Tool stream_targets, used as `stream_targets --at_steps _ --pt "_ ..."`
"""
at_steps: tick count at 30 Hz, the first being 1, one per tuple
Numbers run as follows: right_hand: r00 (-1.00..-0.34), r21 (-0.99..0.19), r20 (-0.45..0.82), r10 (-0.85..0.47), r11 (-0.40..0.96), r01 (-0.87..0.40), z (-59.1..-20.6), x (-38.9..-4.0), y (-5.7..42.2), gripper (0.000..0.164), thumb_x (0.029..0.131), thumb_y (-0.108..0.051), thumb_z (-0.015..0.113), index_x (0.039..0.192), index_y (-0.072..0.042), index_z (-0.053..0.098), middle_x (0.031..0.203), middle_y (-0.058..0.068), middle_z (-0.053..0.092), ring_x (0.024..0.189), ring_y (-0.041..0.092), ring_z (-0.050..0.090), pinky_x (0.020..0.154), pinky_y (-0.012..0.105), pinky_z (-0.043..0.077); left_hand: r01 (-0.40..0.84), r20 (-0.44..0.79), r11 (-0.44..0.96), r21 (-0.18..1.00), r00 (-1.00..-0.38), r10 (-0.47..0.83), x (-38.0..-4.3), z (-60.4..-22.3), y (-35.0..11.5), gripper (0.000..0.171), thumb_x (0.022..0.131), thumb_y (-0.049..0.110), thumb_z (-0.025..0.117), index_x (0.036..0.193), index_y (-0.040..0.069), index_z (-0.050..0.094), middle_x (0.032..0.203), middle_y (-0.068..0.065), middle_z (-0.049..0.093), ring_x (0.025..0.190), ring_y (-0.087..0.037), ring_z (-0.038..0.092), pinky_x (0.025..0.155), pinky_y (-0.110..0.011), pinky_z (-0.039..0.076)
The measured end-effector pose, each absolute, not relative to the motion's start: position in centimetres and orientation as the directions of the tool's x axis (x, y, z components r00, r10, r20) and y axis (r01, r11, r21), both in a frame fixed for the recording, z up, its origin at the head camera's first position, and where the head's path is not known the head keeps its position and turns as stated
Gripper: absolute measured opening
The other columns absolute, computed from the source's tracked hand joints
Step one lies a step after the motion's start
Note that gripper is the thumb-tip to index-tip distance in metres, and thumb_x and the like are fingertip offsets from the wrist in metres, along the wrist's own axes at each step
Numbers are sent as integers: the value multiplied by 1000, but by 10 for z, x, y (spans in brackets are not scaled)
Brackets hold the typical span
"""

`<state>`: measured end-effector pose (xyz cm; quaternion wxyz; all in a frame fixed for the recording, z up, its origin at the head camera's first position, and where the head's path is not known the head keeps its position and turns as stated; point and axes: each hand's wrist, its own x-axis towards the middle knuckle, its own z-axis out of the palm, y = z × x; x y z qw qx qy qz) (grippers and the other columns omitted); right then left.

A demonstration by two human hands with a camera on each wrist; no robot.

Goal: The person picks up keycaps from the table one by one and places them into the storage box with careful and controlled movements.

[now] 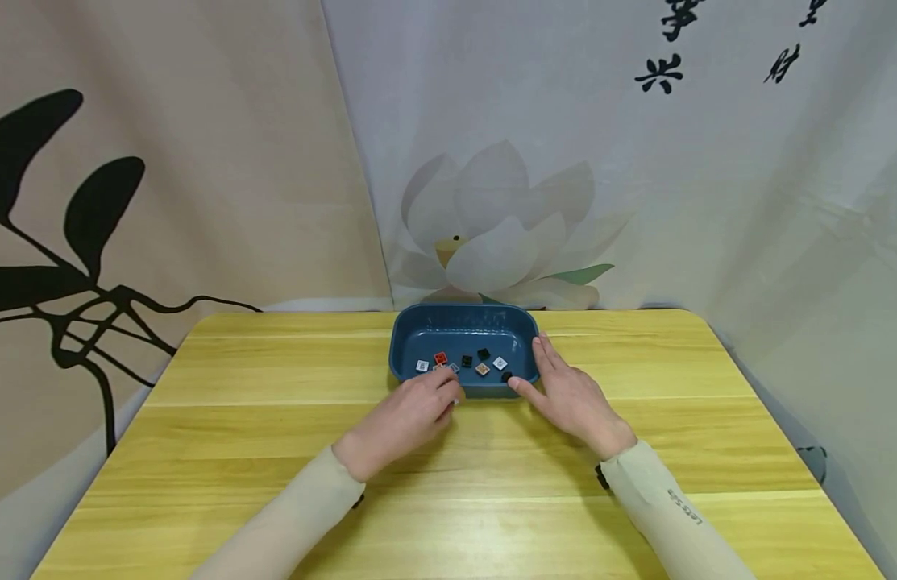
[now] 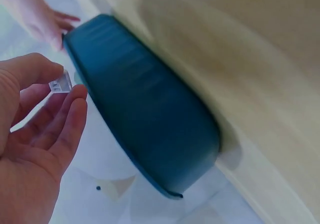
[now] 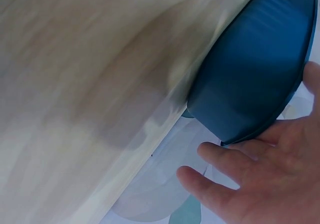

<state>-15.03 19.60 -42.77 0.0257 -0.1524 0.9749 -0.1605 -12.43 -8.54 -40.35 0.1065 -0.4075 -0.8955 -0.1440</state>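
Note:
A dark blue tray point(image 1: 463, 318) stands at the far edge of the table, with several small keycaps in it. Among them are a red keycap point(image 1: 440, 358), a white keycap point(image 1: 422, 366) and a black keycap point(image 1: 483, 353). My left hand point(image 1: 412, 407) is over the near rim, left of the tray's middle. Between thumb and fingertips it pinches a whitish, see-through keycap point(image 2: 61, 83). At the near right corner, my right hand point(image 1: 575, 399) touches the tray, thumb at the front rim and straight fingers along the right side. Its fingers point(image 3: 225, 159) are spread in the right wrist view.
The yellow wooden table point(image 1: 463, 499) extends in front of the tray and to both sides. Right behind its far edge hangs a printed cloth point(image 1: 274, 161) with a lotus, dark leaves and black characters.

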Motion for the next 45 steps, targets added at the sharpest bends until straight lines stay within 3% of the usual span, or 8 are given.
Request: stream_targets --at_steps 12,18,45 --pt "-951 -325 -4 -309 900 -292 -427 -150 196 98 102 -72 36 164 2 16 171 19 10 136 46 51 104 56 48 719 392 662 212 -683 616 -150 -398 -81 19 93 5 77 112 6 76 103 -4 67 87 -14 67 81 -25 59" --pt "-952 -327 -2 -307 900 -290 -427 -150 196 95 104 -68 40 163 2 16 171 20 11 135 46 51 104 57 48 689 401 705 169 -701 589 -167 -397 -76 13 92 4 78 105 4 76 101 -7 68 88 -18 69 78 -27 59" --pt "-951 -318 -7 -310 902 -292 -428 -151 197 99 102 -73 36 163 2 16 171 21 13 140 44 47 105 56 48 560 61 817 136 -828 557 -223 -406 -52 21 102 7 64 118 8 78 108 -9 70 92 -20 68 83 -31 59"
